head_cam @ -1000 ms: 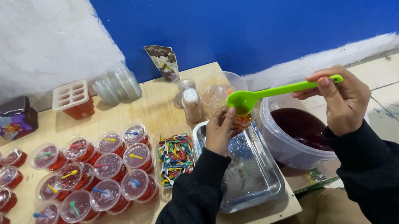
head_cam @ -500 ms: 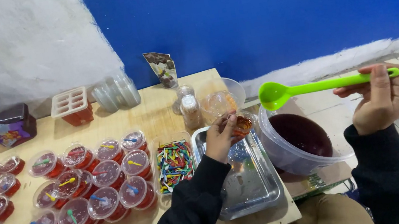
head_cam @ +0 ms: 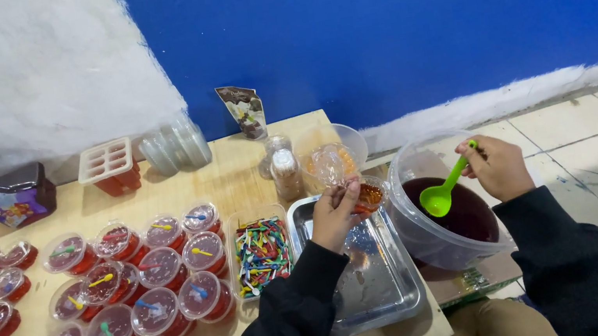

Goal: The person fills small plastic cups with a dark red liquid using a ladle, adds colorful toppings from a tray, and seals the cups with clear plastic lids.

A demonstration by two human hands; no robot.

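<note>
My left hand (head_cam: pixel 333 216) holds a small clear cup (head_cam: pixel 368 195) with reddish-orange filling above the metal tray (head_cam: pixel 380 290). My right hand (head_cam: pixel 500 165) grips the handle of a bright green ladle (head_cam: pixel 445 191), whose bowl hangs inside a large clear bucket (head_cam: pixel 436 238) of dark red liquid to the right of the tray. Both arms wear dark sleeves.
Many lidded cups of red jelly with small coloured spoons (head_cam: pixel 135 283) fill the left of the wooden table (head_cam: pixel 237 177). A clear box of coloured spoons (head_cam: pixel 262 248) lies beside the tray. Further back stand two small jars (head_cam: pixel 283 170), a clear bowl (head_cam: pixel 329 157), stacked cups (head_cam: pixel 173 143), a mould (head_cam: pixel 107 165) and a dark packet (head_cam: pixel 11 199).
My right hand has swung the green ladle from level above the cup down into the bucket. My left hand still holds the cup over the tray.
</note>
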